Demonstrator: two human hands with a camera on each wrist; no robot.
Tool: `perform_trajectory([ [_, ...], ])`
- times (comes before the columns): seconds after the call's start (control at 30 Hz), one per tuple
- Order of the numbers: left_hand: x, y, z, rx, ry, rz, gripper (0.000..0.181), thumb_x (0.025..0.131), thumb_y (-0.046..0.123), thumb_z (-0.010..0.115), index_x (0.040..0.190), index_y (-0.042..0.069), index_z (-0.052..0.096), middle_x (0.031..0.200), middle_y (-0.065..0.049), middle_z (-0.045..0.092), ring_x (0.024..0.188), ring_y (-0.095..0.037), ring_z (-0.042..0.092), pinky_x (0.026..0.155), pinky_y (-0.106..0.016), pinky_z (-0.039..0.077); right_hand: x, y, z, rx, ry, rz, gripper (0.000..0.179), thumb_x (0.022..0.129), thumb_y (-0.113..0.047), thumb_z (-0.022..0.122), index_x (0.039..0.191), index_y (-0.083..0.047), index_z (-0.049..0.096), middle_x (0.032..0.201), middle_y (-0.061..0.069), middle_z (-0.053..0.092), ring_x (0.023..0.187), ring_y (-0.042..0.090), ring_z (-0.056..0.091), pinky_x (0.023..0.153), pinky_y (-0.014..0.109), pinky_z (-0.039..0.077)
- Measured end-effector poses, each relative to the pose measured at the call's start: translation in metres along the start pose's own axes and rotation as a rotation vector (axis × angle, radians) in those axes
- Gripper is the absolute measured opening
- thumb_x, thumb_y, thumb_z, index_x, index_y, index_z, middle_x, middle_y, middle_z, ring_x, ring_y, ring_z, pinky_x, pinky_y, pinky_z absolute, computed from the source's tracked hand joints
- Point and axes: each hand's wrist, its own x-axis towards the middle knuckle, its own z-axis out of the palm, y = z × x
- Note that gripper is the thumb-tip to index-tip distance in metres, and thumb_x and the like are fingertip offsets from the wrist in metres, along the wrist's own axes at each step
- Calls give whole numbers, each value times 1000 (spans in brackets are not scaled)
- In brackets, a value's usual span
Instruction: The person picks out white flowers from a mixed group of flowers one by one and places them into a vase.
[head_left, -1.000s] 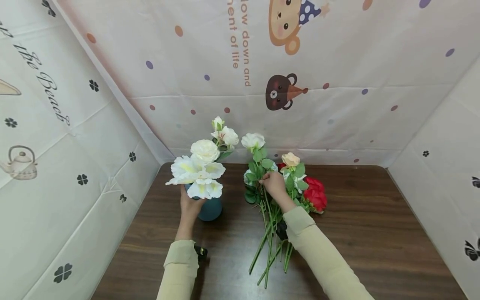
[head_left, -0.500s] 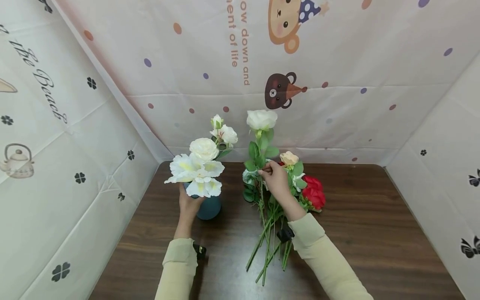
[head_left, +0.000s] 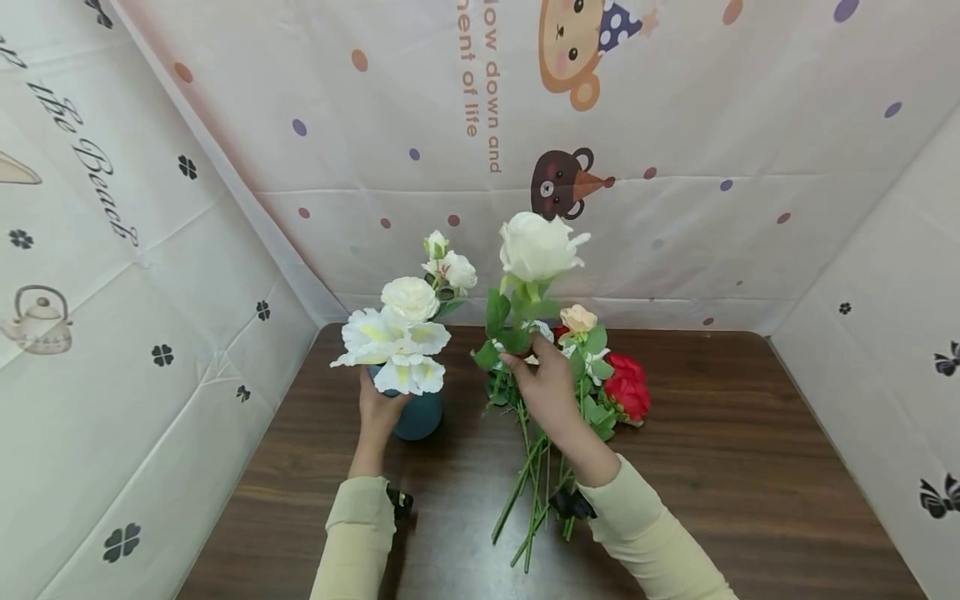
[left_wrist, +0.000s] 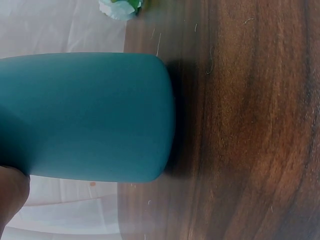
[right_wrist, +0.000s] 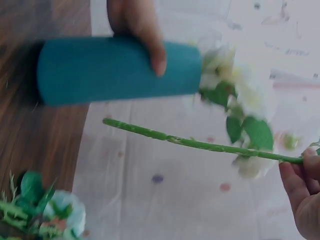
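My left hand [head_left: 381, 408] grips the upper part of a teal vase [left_wrist: 95, 117] that stands upright on the table. White flowers [head_left: 408, 333] rise from its mouth, among them a large ruffled bloom with yellow markings. In my right hand [head_left: 551, 383] a white rose [head_left: 538, 247] is pinched by its stem, just below the leaves. The right wrist view shows its green stem [right_wrist: 190, 143] hanging free of the table, its cut end beside the vase. Part of the left hand's grip is hidden by the flowers in the head view.
Several loose flowers lie on the wooden table [head_left: 712, 500] under my right arm, with a red bloom [head_left: 628, 386], a peach bloom [head_left: 578, 318] and green stems [head_left: 534, 500] pointing toward me. Printed cloth walls [head_left: 675, 250] stand behind and at both sides.
My right hand has lifted the white rose up from the pile of flowers, and its bloom now appears larger and higher. The left hand stays on the vase.
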Motion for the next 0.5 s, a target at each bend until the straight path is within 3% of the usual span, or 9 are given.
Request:
perform_trajectory([
  [0.1, 0, 0, 0, 12, 8, -19, 106, 83, 7, 79, 164, 9, 12, 165, -24, 28, 153, -43, 28, 121, -65, 29, -10, -11, 7, 61, -29, -69, 14, 94, 1, 68, 105, 6, 62, 101, 24, 70, 67, 0, 58, 57, 20, 48],
  [0.23, 0, 0, 0, 36, 17, -35, 105, 83, 8, 80, 164, 8, 12, 165, -26, 28, 153, -45, 28, 122, -65, 29, -20, -25, 20, 35, -20, -207, 13, 90, 5, 70, 100, 8, 63, 91, 24, 68, 61, 7, 54, 53, 22, 40],
  [0.27, 1, 0, 0, 35, 19, -38, 106, 83, 7, 80, 164, 8, 12, 165, -26, 28, 153, -44, 28, 122, -65, 28, -22, -28, 24, 12, -11, -224, 12, 88, 4, 71, 98, 7, 65, 85, 22, 67, 63, 7, 56, 55, 21, 41],
  [0.37, 1, 0, 0, 47, 20, -51, 105, 82, 5, 79, 163, 6, 12, 164, -28, 29, 152, -46, 28, 122, -66, 29, -25, -39, 34, 18, -32, -219, 5, 89, 2, 72, 88, 4, 68, 63, 15, 54, 54, 1, 41, 53, 20, 37],
  [0.5, 1, 2, -1, 71, 20, -64, 103, 84, 6, 78, 162, 0, 11, 161, -34, 30, 150, -51, 29, 120, -68, 29, -26, -49, 48, 111, -49, -266, 3, 91, 2, 70, 91, 4, 68, 63, 14, 52, 50, 2, 32, 49, 22, 33],
])
